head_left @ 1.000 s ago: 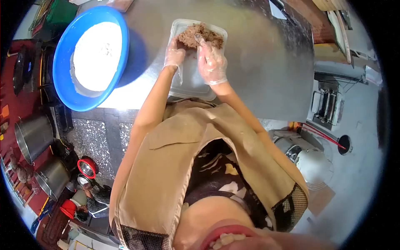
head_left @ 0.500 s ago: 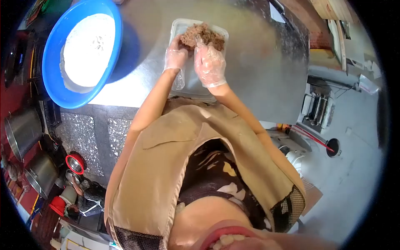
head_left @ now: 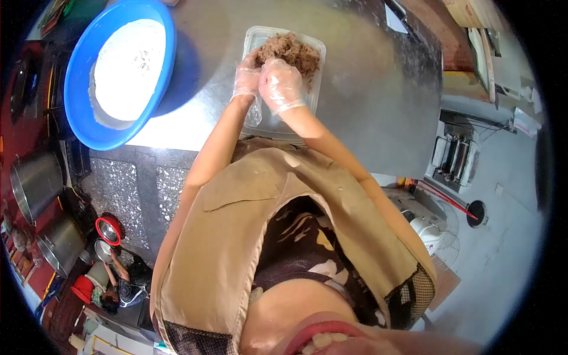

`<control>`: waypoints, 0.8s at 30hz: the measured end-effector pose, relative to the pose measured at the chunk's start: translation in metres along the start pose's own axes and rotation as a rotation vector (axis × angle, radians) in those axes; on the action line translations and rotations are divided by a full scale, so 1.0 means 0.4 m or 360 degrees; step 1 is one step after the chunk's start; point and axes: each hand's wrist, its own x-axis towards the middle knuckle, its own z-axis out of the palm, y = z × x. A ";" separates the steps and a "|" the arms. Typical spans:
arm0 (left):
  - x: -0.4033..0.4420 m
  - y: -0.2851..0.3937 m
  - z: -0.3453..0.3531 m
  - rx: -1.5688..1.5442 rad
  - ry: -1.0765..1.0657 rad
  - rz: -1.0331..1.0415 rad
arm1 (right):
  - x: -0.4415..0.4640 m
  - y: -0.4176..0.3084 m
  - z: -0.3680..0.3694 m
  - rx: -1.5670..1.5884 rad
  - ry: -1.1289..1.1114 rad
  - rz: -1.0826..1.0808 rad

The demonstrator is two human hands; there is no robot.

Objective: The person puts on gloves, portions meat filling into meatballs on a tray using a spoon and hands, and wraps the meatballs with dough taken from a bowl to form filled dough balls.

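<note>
A brown, crumbly mass like minced filling (head_left: 293, 52) is heaped at the far end of a clear plastic container (head_left: 316, 89) on the metal table. Thin clear plastic gloves cover both hands. My left hand (head_left: 246, 80) is closed at the container's left side, its fingertips at the near left edge of the filling; what it grips is hidden. My right hand (head_left: 280, 83) is curled against it, knuckles up, in front of the heap. Its fingertips are out of sight, so I cannot make out what lies in them.
To the left, a big blue basin (head_left: 74, 89) holds white powder. The metal table (head_left: 373, 100) extends to the right. A person (head_left: 127, 284) handles a metal bowl at lower left, near large metal pots (head_left: 36, 186). A roller machine (head_left: 455, 154) stands at right.
My right hand has moved left and turned over, from the filling's near edge to against my left hand. The left hand stays at the container's left side. The view has shifted slightly.
</note>
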 end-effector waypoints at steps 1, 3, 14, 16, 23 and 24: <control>0.008 -0.014 -0.007 -0.0003 0.0000 0.0005 | 0.000 0.010 -0.003 0.0253 0.0098 0.0090; 0.029 -0.048 -0.026 0.0368 0.0026 0.0072 | -0.002 0.054 0.022 0.0630 0.0242 0.0316; -0.047 0.021 -0.005 0.0472 0.0287 0.0562 | -0.099 0.058 -0.062 0.1687 0.0280 0.0506; -0.057 0.029 -0.003 0.0237 0.0118 0.0342 | -0.111 0.051 -0.066 0.1193 0.0385 0.0055; -0.035 0.008 -0.020 0.0319 0.0191 0.0398 | -0.161 0.051 -0.113 0.1013 0.0501 0.0040; -0.026 0.009 -0.039 -0.0070 0.0205 0.0112 | -0.167 0.064 -0.122 0.0939 0.0539 0.0059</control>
